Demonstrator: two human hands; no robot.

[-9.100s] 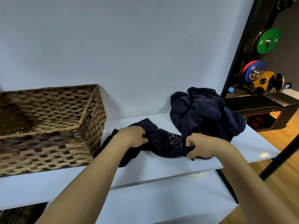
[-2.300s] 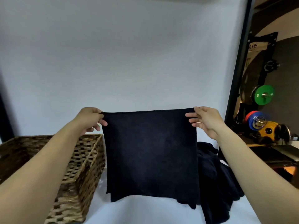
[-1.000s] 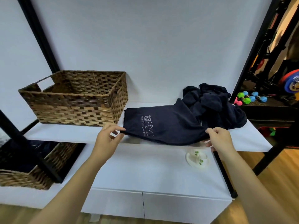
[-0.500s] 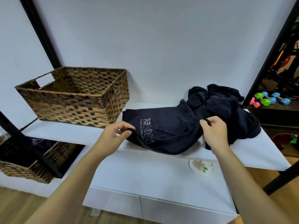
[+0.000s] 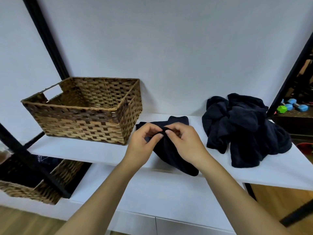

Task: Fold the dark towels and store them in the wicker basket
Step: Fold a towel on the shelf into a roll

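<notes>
Towel in hand: a dark navy towel (image 5: 171,150) lies on the white shelf just right of the wicker basket, doubled over itself, its front end hanging over the shelf's near edge.
Left hand: the left hand (image 5: 144,141) pinches a fold of this towel between thumb and fingers at its top.
Right hand: the right hand (image 5: 183,139) pinches the same fold, its fingertips almost meeting those of the left.
Wicker basket: the wicker basket (image 5: 84,112) is rectangular, woven of tan and brown strips, with a cut-out handle in its left wall; it stands on the shelf's left part, no towel visible inside.
Towel pile: a crumpled pile of dark towels (image 5: 243,129), soft and fleecy, sits well to the right on the same shelf.
Surface: the white shelf (image 5: 76,150) is smooth and flat; a lower white cabinet top (image 5: 152,197) lies beneath and in front.
Room: a plain pale wall (image 5: 169,48) behind, black frame posts (image 5: 45,38) at both sides, a second basket (image 5: 33,187) at lower left holding dark cloth, coloured dumbbells (image 5: 291,106) at far right, wooden floor (image 5: 277,197).
</notes>
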